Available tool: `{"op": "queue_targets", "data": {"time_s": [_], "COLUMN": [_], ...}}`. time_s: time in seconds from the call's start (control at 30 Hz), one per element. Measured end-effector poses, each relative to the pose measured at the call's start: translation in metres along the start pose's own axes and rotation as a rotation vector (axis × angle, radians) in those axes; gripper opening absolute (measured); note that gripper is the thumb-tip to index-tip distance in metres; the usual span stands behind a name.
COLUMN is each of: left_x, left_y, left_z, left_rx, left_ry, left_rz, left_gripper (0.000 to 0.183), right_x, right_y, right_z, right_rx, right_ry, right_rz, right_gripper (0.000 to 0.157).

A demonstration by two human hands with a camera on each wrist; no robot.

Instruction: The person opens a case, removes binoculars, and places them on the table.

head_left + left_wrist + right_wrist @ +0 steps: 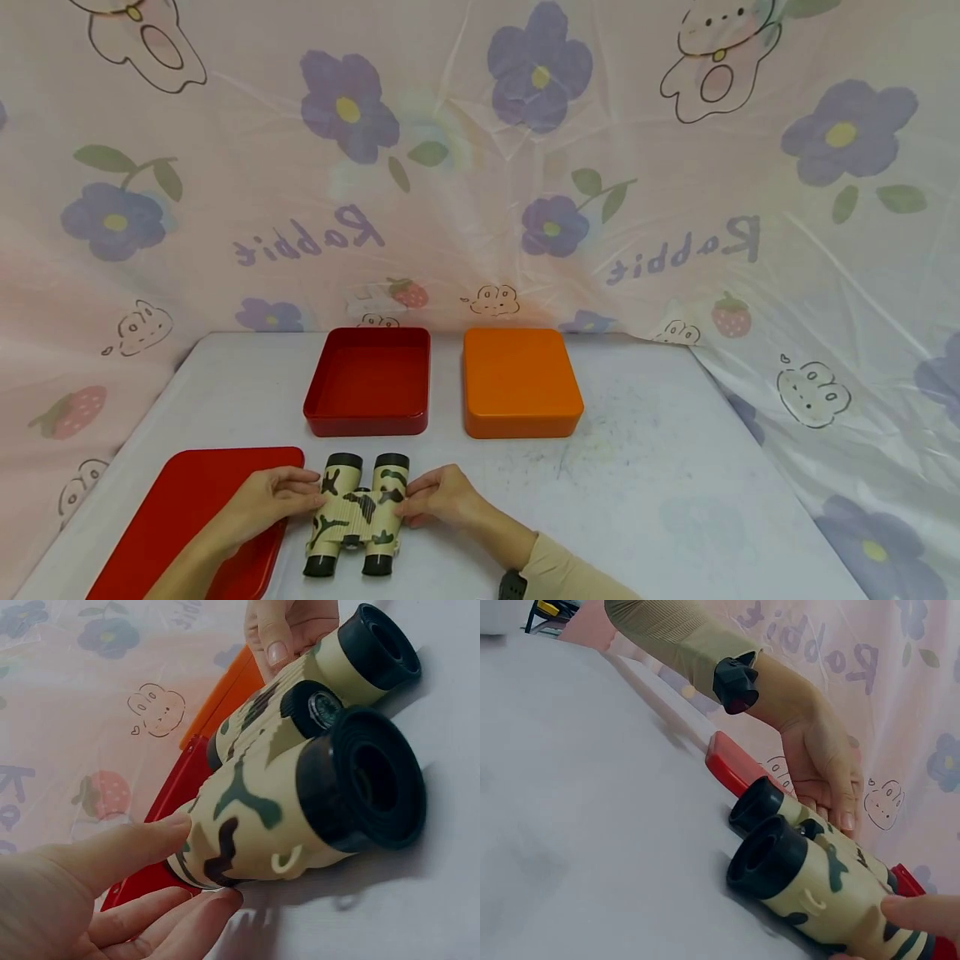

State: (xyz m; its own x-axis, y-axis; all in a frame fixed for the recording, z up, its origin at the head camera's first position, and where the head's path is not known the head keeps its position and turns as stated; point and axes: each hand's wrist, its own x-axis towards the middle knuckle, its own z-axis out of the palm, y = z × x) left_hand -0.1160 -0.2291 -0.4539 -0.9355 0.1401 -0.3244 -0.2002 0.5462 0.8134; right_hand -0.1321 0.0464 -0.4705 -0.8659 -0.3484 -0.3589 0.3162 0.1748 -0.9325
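Note:
A pair of camouflage-patterned binoculars (pixel 356 515) lies on the white table with its black eyecups toward the person. My left hand (pixel 273 500) holds the left barrel; in the left wrist view its thumb (pixel 142 851) is on top and the fingers curl beneath. On the opposite side my right hand (pixel 442 500) pinches the right barrel. The right wrist view shows only that hand's thumb (pixel 922 911) against the barrel, the rest mostly cut off. A small round compass (pixel 324 710) sits between the eyepieces.
A red lid-like tray (pixel 202 492) lies at the left, under the left forearm. Behind the binoculars stand a dark red open box (pixel 367 423) and an orange box-shaped piece (pixel 521 379), flat face up. A patterned curtain (pixel 450 167) hangs along the table's back edge.

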Motion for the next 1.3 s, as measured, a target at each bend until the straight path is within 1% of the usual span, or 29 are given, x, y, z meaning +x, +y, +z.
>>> {"op": "queue_targets", "data": {"time_s": [0.1,0.3,0.6,0.7,0.83,1.03,1.3], "left_x": [-0.001,-0.001,-0.002,-0.004,-0.004,-0.003,0.000], "left_y": [0.003,0.009,0.026,0.032,0.038,0.048,0.062], "left_z": [-0.002,-0.008,-0.013,-0.013,-0.013,-0.013,-0.009], "left_rx": [0.003,0.010,0.022,0.027,0.025,0.019,0.013], "left_ry": [0.007,0.009,0.025,0.036,0.038,0.034,0.028], "left_rz": [0.001,0.056,0.110,0.110,0.126,0.175,0.255], "left_gripper": [0.061,0.053,0.052,0.053,0.053,0.051,0.048], "right_x": [-0.001,-0.005,-0.006,-0.007,-0.010,-0.012,-0.015], "right_y": [-0.002,-0.008,-0.013,-0.016,-0.020,-0.025,-0.031], "right_z": [-0.002,-0.007,-0.016,-0.019,-0.023,-0.031,-0.039], "right_rx": [0.007,-0.005,-0.048,-0.062,-0.078,-0.104,-0.085], "right_ry": [-0.006,-0.023,-0.046,-0.054,-0.067,-0.062,-0.058], "right_rz": [-0.002,-0.013,-0.059,-0.078,-0.111,-0.162,-0.206], "right_gripper": [0.023,0.023,0.023,0.024,0.029,0.033,0.037]}}
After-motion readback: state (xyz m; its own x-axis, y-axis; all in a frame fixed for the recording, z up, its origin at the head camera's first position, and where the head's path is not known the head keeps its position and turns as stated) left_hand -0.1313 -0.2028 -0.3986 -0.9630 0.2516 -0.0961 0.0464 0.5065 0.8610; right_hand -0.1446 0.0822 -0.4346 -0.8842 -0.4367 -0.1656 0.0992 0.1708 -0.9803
